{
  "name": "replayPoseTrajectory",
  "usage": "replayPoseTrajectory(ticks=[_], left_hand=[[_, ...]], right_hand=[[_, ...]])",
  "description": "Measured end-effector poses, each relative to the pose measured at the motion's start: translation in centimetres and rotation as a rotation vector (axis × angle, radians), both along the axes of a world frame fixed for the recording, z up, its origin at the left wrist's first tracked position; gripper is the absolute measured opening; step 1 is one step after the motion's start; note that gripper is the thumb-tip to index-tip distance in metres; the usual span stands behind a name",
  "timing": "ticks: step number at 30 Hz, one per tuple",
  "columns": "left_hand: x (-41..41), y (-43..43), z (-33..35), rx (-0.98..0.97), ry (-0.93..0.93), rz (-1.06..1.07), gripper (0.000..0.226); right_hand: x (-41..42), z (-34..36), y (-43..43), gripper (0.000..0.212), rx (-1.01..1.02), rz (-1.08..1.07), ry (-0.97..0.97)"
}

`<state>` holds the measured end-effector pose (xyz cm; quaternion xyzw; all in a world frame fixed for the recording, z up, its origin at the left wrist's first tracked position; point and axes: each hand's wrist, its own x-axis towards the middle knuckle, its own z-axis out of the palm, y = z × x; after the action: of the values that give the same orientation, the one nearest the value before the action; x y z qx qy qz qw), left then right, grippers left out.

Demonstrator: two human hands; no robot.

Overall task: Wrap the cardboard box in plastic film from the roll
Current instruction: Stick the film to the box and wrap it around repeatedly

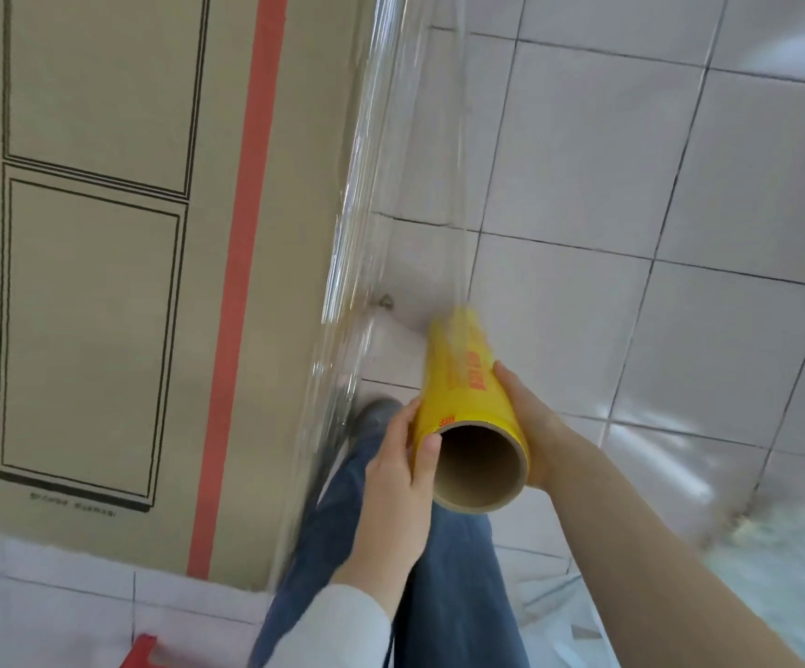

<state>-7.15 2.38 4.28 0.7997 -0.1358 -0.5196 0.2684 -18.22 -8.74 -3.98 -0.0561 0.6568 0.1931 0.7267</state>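
Both hands are on the roll (468, 392), held low in front of the person. The left hand (400, 465) clasps the near end, thumb hooked over the cardboard rim, and the right hand (526, 417) cups the opposite side with its fingers curled round the yellow wrapper. That two-sided grip looks chosen so the tube can be steered and braked while film pays out.

The roll's long axis runs away from the person and dips toward the floor (632, 233). Its open core faces the camera, and its far end, blurred, points down and ahead of the hands.

From that far end the plastic film (391, 185) stretches forward and away from the hands in a taut, glinting sheet. It hugs the side face of the cardboard box (126, 282), which stands tall just left of the left hand. A red tape stripe (246, 233) runs the length of the box near that edge, and printed black frames sit further left.

My read is that the film is held tight so it clings to the side and corner. How many turns are on, I cannot tell.

Below the hands are jeans (458, 595) and a shoe (376, 417) close to the box's foot. Loose film (776, 571) lies crumpled on the tiles off beyond the right forearm, and something red (143, 653) peeks in behind the left sleeve.
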Motion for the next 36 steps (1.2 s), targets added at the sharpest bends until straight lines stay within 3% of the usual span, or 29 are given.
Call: replayPoseTrajectory(ticks=[2, 6, 9, 12, 16, 19, 22, 25, 26, 30, 36], left_hand=[[0.6, 1.8, -0.2, 0.037, 0.07, -0.08, 0.044], [3.3, 2.6, -1.2, 0.033, 0.133, -0.451, 0.083], [4.1, 1.9, -1.3, 0.016, 0.18, -0.639, 0.075], [3.8, 2.9, -1.0, -0.028, 0.131, -0.54, 0.068], [1.3, 6.5, -0.1, -0.024, 0.071, -0.254, 0.074], [-0.6, 9.9, 0.4, 0.025, 0.115, -0.102, 0.055], [-0.4, 12.6, 0.9, 0.101, 0.16, -0.172, 0.047], [1.4, 11.9, 0.7, 0.09, 0.14, -0.387, 0.091], [2.0, 11.0, 0.4, 0.057, 0.134, -0.465, 0.095], [3.0, 9.0, -1.0, -0.06, 0.034, -0.683, 0.07], [1.6, 14.4, 0.0, -0.027, 0.04, -0.272, 0.05]], right_hand=[[0.5, 0.1, 0.8, 0.065, 0.004, 0.021, -0.001], [1.7, 0.2, 3.0, 0.064, -0.006, 0.134, -0.001], [1.7, 0.2, 4.5, 0.063, 0.016, 0.12, -0.012], [0.6, 0.2, 4.9, 0.064, -0.012, 0.077, 0.023], [-0.2, 0.6, 6.6, 0.062, -0.001, 0.045, 0.014], [0.2, 0.8, 9.1, 0.067, -0.023, 0.085, -0.04], [1.0, 1.7, 10.7, 0.062, -0.085, 0.218, -0.041], [1.4, 2.1, 10.8, 0.064, 0.0, 0.198, -0.015], [1.5, 1.9, 10.9, 0.064, 0.003, 0.194, -0.034], [0.8, 0.8, 11.4, 0.055, -0.046, 0.105, -0.062], [-1.7, 1.3, 16.3, 0.065, -0.022, -0.085, 0.003]])
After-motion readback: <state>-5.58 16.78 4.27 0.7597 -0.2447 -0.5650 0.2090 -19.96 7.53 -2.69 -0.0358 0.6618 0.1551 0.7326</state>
